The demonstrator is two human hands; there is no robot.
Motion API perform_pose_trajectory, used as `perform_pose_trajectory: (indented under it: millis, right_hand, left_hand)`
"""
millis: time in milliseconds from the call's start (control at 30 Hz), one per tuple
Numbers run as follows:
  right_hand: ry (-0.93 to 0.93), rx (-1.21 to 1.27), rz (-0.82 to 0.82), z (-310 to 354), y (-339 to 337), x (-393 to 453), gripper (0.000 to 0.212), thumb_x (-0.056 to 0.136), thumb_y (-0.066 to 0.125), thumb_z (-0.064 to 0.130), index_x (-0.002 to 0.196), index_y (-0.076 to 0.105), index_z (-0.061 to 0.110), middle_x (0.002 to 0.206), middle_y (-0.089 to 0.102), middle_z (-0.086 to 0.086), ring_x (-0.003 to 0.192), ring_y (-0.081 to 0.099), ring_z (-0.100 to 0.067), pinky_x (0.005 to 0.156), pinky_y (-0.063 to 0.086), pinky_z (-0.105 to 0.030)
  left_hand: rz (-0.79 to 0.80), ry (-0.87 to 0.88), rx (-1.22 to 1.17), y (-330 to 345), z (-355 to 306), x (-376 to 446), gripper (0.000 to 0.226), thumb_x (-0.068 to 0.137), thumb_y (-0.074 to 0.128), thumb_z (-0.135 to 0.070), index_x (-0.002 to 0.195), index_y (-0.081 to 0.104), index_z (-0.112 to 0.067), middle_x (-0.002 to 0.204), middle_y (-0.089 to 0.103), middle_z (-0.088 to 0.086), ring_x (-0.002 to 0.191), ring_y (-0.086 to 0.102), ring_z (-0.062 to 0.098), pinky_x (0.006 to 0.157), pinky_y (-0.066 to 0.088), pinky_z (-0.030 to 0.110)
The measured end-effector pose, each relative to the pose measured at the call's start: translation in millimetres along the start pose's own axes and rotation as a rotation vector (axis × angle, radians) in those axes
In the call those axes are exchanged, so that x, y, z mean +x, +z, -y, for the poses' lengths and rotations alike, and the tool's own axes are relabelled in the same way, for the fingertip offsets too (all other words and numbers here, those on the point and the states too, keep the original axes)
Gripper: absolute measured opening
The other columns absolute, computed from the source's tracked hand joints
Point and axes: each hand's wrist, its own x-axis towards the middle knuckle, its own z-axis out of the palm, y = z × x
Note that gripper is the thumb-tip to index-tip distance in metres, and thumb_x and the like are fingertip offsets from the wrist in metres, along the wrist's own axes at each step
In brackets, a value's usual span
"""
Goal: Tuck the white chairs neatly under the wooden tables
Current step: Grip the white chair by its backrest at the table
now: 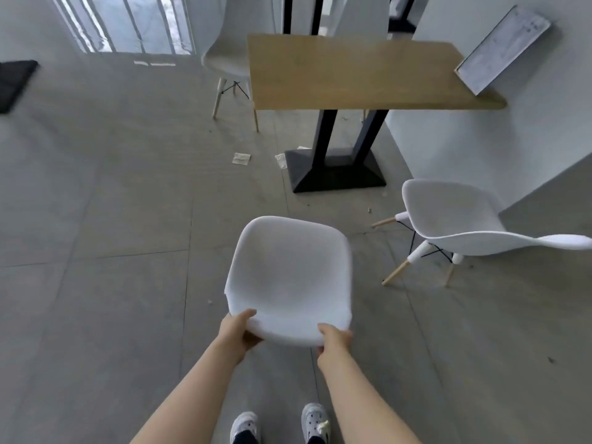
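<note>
A white chair point(290, 277) stands directly in front of me, seen from above, its seat facing the wooden table point(362, 72). My left hand point(243, 330) grips the left of its backrest edge and my right hand point(334, 342) grips the right. The chair's legs are hidden under its shell. The table stands farther ahead on a black pedestal base point(334, 169). A second white chair point(455, 219) stands to the right of me, apart from the table. A third white chair point(229, 59) sits at the table's far left side.
A white wall point(480, 149) runs along the table's right side, with a framed board point(503, 49) leaning on it. Paper scraps point(241, 158) lie on the grey tiled floor near the pedestal. A dark mat point(14, 81) lies at far left. My shoes point(278, 424) are at the bottom.
</note>
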Motion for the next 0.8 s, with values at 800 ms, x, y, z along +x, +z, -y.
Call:
perform_pose_trajectory:
  millis: [800]
  right_hand:
    - [0.201,0.279,0.252,168.5,18.0,51.9,0.027,0.082,0.046,-0.014,0.087,0.057,0.01,0.085,0.062,-0.009,0.075,0.059,-0.025,0.062,0.05,-0.034]
  left_hand:
    - [-0.035,0.016,-0.296,149.1,-34.4,60.7,0.031,0.079,0.051,0.008,0.107,0.053,-0.005,0.095,0.06,0.01,0.08,0.058,0.026,0.046,0.054,0.03]
